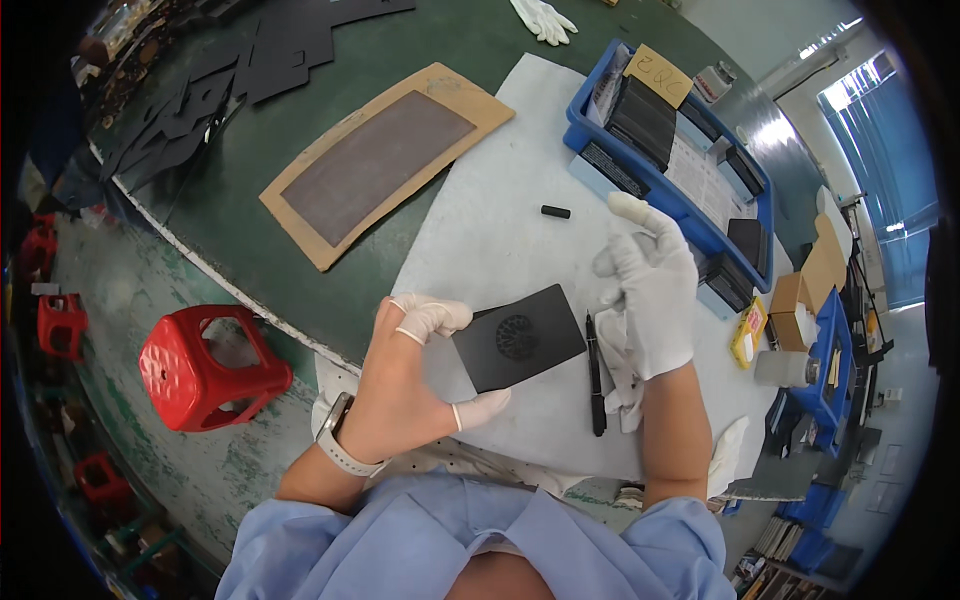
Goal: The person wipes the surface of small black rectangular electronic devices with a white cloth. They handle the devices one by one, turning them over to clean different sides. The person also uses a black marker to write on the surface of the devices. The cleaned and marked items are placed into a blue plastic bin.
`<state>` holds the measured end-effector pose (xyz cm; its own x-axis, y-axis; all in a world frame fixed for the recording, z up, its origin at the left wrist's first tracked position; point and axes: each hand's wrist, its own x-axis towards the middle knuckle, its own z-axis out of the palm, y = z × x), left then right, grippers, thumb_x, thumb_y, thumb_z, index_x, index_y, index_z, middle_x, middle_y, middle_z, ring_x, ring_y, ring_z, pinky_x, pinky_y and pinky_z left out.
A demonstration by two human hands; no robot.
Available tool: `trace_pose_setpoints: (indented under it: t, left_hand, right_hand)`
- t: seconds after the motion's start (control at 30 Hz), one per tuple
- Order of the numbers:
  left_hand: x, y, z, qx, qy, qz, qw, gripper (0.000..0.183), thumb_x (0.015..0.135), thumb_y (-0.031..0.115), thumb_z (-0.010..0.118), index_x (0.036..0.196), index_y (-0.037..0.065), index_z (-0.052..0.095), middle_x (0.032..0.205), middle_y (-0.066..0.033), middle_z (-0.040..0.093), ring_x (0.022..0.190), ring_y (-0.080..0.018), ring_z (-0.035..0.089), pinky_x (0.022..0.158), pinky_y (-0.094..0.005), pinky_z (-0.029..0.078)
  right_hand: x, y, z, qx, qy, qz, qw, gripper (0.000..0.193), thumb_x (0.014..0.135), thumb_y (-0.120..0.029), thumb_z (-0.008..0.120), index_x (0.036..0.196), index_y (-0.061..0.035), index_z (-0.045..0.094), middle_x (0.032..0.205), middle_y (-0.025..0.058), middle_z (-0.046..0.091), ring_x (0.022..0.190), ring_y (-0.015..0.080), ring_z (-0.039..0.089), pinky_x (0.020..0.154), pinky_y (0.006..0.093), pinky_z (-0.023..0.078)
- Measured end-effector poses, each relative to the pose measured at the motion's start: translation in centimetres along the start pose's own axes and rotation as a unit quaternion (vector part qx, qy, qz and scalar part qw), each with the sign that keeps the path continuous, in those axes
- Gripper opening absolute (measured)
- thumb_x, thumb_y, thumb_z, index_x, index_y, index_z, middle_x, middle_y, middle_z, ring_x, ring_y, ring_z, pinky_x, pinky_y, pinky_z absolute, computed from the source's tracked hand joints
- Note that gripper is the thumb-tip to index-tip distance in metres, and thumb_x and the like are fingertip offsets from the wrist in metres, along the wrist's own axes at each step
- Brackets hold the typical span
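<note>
My left hand (405,370), with white covers on its fingertips and thumb, grips the left side of a flat black leather-like piece (545,345), perhaps a wallet or card holder. A round emblem shows on its upper face. In a white glove, my right hand (648,290) hovers to the right of the piece, index finger stretched and the others loosely bent, nothing visible in it. Beside the piece lies an uncapped black pen (597,390). A small black cap (556,212) rests farther off on the white sheet (480,200). A crumpled white cloth or glove (622,375) is partly behind my right hand.
A blue bin (672,205) with black pieces and papers stands at the far right. Left of the sheet lies a brown board with a dark panel (380,165). Black cut sheets (240,75) cover the far left table. A red stool (210,365) stands on the floor.
</note>
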<state>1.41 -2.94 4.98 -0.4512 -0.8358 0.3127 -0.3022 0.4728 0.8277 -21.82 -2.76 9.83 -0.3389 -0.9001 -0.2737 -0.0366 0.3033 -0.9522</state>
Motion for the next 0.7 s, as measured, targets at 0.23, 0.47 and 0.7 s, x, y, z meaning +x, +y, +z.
trace_pose_setpoints:
  t: [0.23, 0.47, 0.7]
  left_hand:
    - [0.3, -0.1, 0.0, 0.005, 0.040, -0.014, 0.999, 0.058, 0.056, 0.018, 0.086, 0.103, 0.002, 0.056, 0.093, -0.0068, 0.055, 0.088, -0.0241, 0.047, 0.078, -0.0337, 0.041]
    - [0.0, -0.5, -0.3, 0.023, 0.061, 0.008, 0.998, 0.057, 0.054, 0.020, 0.086, 0.099, 0.004, 0.055, 0.092, -0.0034, 0.053, 0.084, -0.0164, 0.044, 0.072, -0.0283, 0.038]
    - [-0.1, -0.6, -0.3, 0.012, 0.052, 0.001, 0.999, 0.056, 0.054, 0.020, 0.086, 0.099, 0.005, 0.056, 0.093, -0.0032, 0.053, 0.085, -0.0168, 0.045, 0.073, -0.0283, 0.038]
  right_hand:
    - [-2.8, -0.1, 2.9, -0.033, -0.117, -0.004, 0.993, 0.049, 0.086, -0.006, 0.064, 0.132, -0.0015, 0.045, 0.083, 0.0068, 0.060, 0.062, 0.0118, 0.058, 0.057, 0.0228, 0.049]
    - [-0.5, 0.0, 0.2, 0.008, 0.018, -0.030, 0.999, 0.035, 0.094, -0.009, 0.056, 0.127, -0.0016, 0.049, 0.069, 0.0026, 0.057, 0.052, 0.0047, 0.051, 0.043, 0.0168, 0.040]
    - [-0.3, 1.1, 0.3, 0.051, -0.035, -0.036, 0.997, 0.028, 0.099, -0.018, 0.050, 0.122, -0.0029, 0.054, 0.064, -0.0004, 0.054, 0.044, 0.0017, 0.042, 0.041, 0.0151, 0.035]
